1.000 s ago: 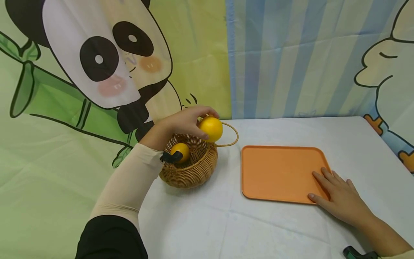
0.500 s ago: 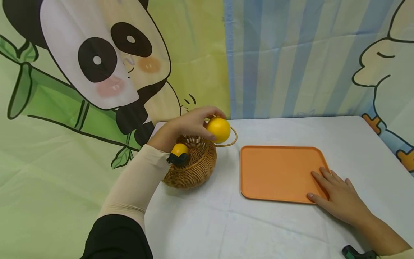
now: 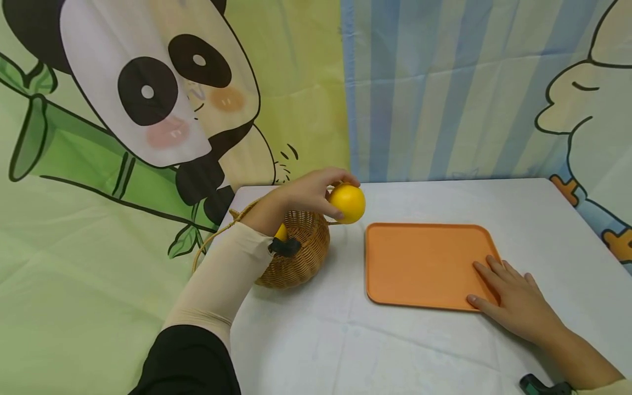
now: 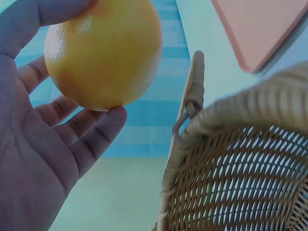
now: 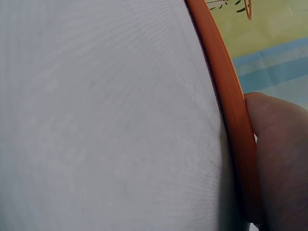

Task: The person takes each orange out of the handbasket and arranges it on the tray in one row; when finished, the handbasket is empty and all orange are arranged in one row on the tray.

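My left hand [image 3: 311,193] grips a round, glossy yellow-orange orange [image 3: 348,203] between thumb and fingers. It is held up just past the right rim of a wicker basket [image 3: 307,255]. In the left wrist view the orange [image 4: 108,55] sits at the fingertips, apart from the basket's rim. A second orange [image 3: 282,233] lies inside the basket, mostly hidden by my wrist. My right hand [image 3: 518,304] rests with extended fingers on the right edge of a flat orange tray [image 3: 419,263]. The right wrist view shows the thumb against the tray's edge [image 5: 226,91].
A white cloth [image 3: 395,351] covers the table. One basket handle [image 3: 209,238] sticks out to the left behind my forearm; the other is mostly hidden by the held orange. A printed curtain [image 3: 410,93] with a panda hangs close behind the table.
My left hand has carried the orange to the right, from above the basket to just beyond its rim. The right hand stays on the tray's edge.
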`<state>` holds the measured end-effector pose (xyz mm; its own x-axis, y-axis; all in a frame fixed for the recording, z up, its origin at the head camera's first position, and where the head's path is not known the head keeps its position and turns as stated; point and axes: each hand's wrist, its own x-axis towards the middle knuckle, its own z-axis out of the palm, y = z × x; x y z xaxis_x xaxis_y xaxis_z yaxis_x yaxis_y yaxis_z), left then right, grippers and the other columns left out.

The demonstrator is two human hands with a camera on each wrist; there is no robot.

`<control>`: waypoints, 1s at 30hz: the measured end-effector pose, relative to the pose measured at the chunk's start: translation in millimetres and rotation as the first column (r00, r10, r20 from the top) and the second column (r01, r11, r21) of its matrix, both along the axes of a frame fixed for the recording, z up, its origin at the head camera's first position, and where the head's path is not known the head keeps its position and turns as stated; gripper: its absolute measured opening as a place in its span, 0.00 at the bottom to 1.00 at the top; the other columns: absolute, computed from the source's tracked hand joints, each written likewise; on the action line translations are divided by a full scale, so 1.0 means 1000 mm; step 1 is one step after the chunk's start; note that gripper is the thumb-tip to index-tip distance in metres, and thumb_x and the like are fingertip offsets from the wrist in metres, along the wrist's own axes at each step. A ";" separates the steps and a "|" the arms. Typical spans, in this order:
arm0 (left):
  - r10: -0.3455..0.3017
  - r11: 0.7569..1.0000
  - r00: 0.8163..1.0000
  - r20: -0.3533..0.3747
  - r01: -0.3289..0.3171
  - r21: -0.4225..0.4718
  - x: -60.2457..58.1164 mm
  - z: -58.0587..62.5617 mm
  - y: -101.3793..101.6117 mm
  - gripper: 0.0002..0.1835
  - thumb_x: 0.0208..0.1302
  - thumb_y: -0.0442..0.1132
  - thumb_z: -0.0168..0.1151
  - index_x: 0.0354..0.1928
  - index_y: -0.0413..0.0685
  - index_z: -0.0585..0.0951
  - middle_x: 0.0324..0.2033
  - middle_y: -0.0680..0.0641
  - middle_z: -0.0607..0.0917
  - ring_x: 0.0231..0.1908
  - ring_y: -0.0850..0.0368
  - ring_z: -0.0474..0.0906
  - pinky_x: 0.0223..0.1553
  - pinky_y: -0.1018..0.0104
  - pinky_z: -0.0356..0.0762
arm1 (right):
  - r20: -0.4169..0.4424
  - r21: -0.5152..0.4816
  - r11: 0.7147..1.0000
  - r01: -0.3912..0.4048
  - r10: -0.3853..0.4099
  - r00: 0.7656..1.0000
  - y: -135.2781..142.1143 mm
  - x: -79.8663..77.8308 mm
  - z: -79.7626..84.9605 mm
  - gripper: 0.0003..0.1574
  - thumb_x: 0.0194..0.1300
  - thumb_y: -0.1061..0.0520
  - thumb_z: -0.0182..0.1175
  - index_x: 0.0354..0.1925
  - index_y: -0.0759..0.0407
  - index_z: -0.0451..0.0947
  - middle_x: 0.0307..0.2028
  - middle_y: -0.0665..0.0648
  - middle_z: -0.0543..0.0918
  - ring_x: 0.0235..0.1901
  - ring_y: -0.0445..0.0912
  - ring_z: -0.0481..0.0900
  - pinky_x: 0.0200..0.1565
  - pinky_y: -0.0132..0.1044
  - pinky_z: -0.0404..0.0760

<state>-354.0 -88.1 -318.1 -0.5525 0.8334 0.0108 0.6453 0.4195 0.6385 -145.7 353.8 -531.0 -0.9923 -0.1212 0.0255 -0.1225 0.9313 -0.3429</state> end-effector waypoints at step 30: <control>-0.007 0.999 0.999 -0.045 0.005 -0.033 0.005 -0.034 0.043 0.37 0.58 0.40 0.80 0.69 0.56 0.76 0.66 0.54 0.76 0.62 0.57 0.72 0.59 0.61 0.77 | -0.008 -0.008 1.000 -0.006 0.006 1.000 -0.001 0.001 0.002 0.60 0.72 0.27 0.61 0.82 0.62 0.58 0.80 0.77 0.53 0.77 0.79 0.49 0.69 0.83 0.35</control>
